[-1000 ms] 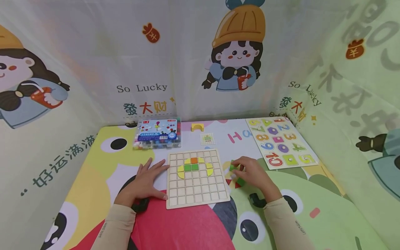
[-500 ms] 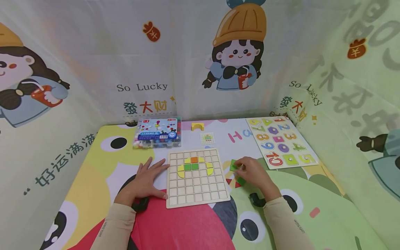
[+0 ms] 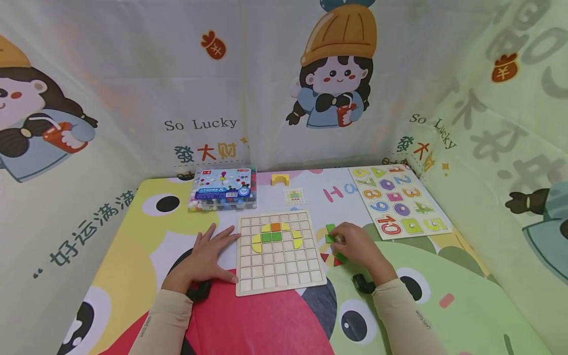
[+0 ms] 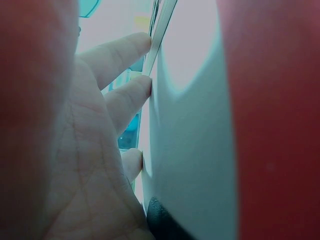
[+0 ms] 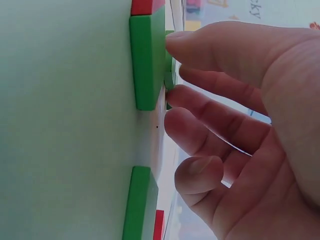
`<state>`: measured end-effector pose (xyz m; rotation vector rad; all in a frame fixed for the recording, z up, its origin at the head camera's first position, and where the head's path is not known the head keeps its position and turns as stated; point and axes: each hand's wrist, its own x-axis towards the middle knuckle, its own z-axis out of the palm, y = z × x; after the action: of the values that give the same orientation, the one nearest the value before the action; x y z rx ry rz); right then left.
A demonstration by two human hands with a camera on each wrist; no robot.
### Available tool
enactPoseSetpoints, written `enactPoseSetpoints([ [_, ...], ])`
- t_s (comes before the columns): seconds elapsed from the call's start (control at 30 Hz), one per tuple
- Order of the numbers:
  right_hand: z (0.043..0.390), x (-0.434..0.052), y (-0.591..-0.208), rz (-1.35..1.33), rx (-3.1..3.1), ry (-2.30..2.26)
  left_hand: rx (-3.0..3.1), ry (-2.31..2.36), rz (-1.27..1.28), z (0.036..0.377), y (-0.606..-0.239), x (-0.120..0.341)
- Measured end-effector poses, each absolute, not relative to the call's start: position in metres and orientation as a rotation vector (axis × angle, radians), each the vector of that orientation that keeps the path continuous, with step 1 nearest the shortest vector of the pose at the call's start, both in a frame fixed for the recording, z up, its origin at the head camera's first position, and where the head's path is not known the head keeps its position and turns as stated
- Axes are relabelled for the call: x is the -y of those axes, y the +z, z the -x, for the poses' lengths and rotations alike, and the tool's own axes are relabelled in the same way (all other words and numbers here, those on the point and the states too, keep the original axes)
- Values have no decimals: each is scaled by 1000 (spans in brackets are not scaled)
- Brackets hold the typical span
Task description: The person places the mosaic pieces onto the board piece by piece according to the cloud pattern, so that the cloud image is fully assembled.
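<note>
Tbl (image 3: 266, 323), 1 bd (image 3: 275, 271) w/ 9 tiles (image 3: 277, 236), L fingers (image 4: 117, 57) splayed, R fingers' (image 5: 217, 111) grip unclear

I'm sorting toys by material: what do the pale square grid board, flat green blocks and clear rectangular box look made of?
Pale square grid board: probably matte wood, from its even beige tone.
Flat green blocks: smooth, evenly coloured; painted wood perhaps, though plastic is possible.
Clear rectangular box: likely glossy plastic, since its sides look see-through.

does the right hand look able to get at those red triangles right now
Probably yes: the red triangles lie in view near the right hand, with only a low green tile close beside them.
</note>
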<state>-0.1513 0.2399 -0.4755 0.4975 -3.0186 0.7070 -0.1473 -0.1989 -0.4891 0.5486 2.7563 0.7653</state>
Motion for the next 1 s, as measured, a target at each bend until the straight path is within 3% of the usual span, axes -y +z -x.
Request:
enactPoseSetpoints([
  [1.0,150,-239,-478,-491,3032,691,-2752,784,-554,147,-488,199],
])
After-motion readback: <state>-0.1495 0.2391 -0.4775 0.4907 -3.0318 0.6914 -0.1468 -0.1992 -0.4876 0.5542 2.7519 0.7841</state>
